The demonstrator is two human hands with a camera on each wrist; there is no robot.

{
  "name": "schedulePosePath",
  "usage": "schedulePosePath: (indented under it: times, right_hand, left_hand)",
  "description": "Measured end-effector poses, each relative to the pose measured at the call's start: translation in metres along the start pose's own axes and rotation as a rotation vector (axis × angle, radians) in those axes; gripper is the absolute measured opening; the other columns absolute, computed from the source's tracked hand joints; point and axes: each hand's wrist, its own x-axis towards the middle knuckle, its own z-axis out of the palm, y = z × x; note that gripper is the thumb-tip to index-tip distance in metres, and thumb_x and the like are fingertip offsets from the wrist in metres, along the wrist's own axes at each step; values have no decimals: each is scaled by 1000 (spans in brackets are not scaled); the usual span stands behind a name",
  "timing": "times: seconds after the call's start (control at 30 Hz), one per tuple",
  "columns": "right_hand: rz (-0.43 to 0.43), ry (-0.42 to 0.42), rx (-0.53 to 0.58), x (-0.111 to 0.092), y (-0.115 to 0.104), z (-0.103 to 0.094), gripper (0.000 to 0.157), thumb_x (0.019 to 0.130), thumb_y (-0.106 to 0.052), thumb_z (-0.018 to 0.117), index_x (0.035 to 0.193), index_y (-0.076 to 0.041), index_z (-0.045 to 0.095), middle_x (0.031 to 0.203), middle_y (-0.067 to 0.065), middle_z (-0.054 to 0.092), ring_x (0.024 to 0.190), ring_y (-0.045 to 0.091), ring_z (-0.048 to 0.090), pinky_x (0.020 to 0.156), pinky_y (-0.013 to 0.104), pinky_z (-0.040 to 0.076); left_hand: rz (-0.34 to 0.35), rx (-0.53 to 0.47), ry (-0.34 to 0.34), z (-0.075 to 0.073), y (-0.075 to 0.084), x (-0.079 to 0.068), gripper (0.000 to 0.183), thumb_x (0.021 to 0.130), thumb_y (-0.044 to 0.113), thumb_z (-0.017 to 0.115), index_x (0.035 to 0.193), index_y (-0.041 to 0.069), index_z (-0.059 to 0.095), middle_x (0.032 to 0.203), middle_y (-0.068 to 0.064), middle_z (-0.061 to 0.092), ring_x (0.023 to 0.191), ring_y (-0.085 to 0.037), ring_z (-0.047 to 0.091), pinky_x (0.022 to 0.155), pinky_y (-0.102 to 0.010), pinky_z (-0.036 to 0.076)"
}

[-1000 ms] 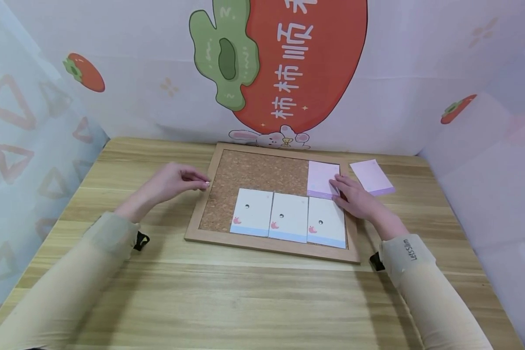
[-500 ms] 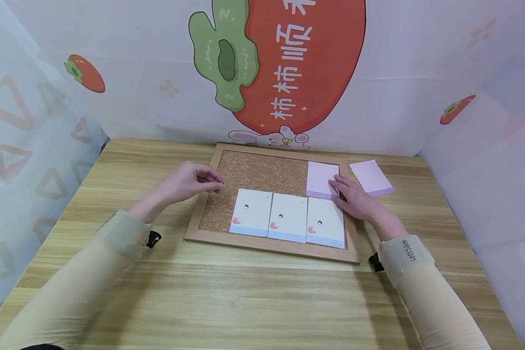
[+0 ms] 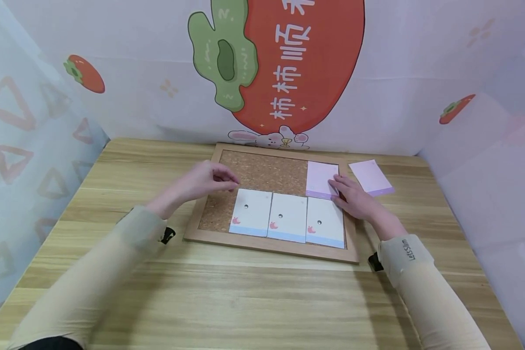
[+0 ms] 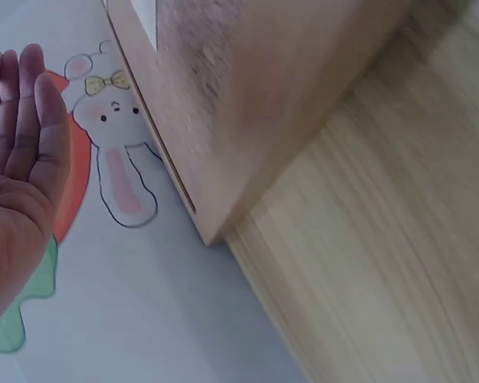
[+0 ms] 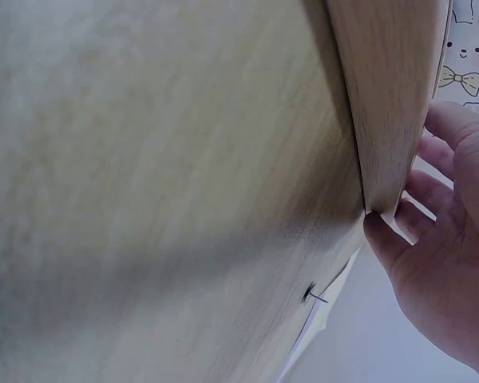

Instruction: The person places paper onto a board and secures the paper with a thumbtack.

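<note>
A wood-framed corkboard (image 3: 266,170) lies on the table. Three white notes with blue lower edges, the leftmost a white note (image 3: 255,218), line its front, each bearing a silver thumbtack (image 3: 280,216). Behind the rightmost one, a pink note (image 3: 319,176) with a purple edge lies in the far right corner. My right hand (image 3: 355,198) rests over the frame's right side, fingertips on that pink note. Above the cork at the left hovers my left hand (image 3: 203,182), thumb and forefinger pinched together; the tiny thumbtack seen there earlier is hidden now.
A second pink note (image 3: 371,176) lies on the table right of the board. Beside the frame, in the right wrist view, a loose thumbtack (image 5: 308,293) sits on the table. A printed cloth backdrop (image 3: 397,97) rises behind the table's far edge.
My left hand has moved right from the frame's left edge, over the cork to just behind the leftmost white note. The right hand has stayed on the pink note.
</note>
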Motion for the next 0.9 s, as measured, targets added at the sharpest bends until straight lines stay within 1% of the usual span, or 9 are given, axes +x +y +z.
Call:
schedulePosePath:
  times: [0.1,0.17,0.3,0.4,0.47,0.53,0.7,0.8,0.9]
  right_hand:
    - [-5,5,6,0,1,-1,56,102,-16,55,151,3,37,162,28,23,151,47,16,122,62,17]
    - [-11,9,10,0,1,-1,56,102,-16,55,151,3,37,162,28,24,151,48,16,122,62,17]
    - [-26,22,16,0,0,0,56,102,-15,55,150,4,37,161,29,25,150,49,18,121,63,17]
    - [-36,35,14,-1,0,0,55,101,-15,56,149,5,38,160,30,26,149,51,19,121,64,18]
    - [-38,39,13,-1,0,1,55,101,-15,56,149,5,38,160,30,26,149,51,19,121,64,19]
    - [-39,43,10,-1,1,1,55,101,-15,56,149,5,38,160,30,27,149,51,19,121,63,19]
    - [-44,52,10,-2,1,1,55,101,-13,56,149,6,39,159,31,27,149,51,20,121,63,19]
    - [-41,50,4,-1,2,1,55,101,-13,56,149,5,38,159,30,27,149,51,20,121,63,19]
    - [-30,40,-2,0,3,2,55,101,-14,56,150,4,37,160,29,26,150,50,19,122,62,18]
  left_hand:
    - [16,38,-2,9,11,9,15,95,22,70,104,12,76,92,-5,77,92,-25,72,81,-31,56]
    - [25,44,-7,16,19,15,14,95,23,69,101,13,76,89,-2,77,91,-24,72,81,-34,57]
    - [50,57,-32,30,30,25,18,96,25,68,101,9,74,86,2,76,89,-24,73,81,-38,58]
    - [71,67,-49,38,35,31,21,97,26,67,101,7,75,84,2,75,87,-25,74,80,-39,59]
    - [73,66,-61,42,37,35,22,97,27,66,100,7,75,82,1,75,86,-25,74,80,-39,60]
    - [57,58,-79,45,38,38,23,97,27,66,99,6,75,81,0,74,84,-25,74,79,-37,60]
    - [-12,72,-114,50,42,46,25,98,31,65,95,7,75,79,0,74,82,-22,75,78,-29,60]
    - [-29,62,-102,52,44,52,25,98,31,65,91,9,75,78,0,74,81,-23,75,77,-28,60]
    - [-33,41,-79,54,46,57,26,99,33,63,87,12,73,78,-1,74,81,-23,74,78,-31,61]
